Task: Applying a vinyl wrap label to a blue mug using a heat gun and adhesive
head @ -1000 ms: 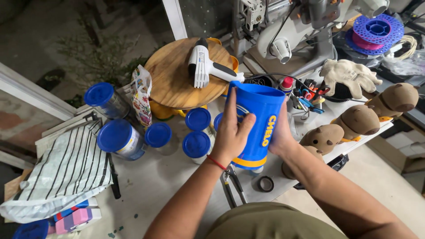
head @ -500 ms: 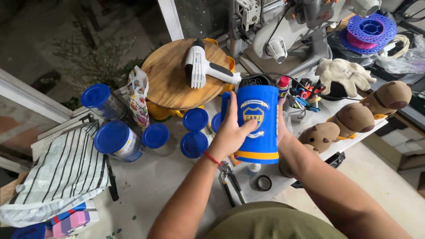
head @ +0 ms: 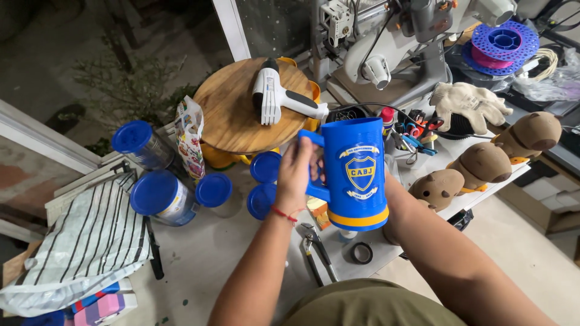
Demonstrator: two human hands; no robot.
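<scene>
I hold the blue mug (head: 356, 174) upright above the near table (head: 211, 253), its long axis vertical. My left hand (head: 294, 175) is clenched on its handle at the left; my right hand (head: 391, 192) cups its far right side, mostly hidden. I cannot see inside it. Blue-lidded jars (head: 160, 196) stand to the left.
</scene>
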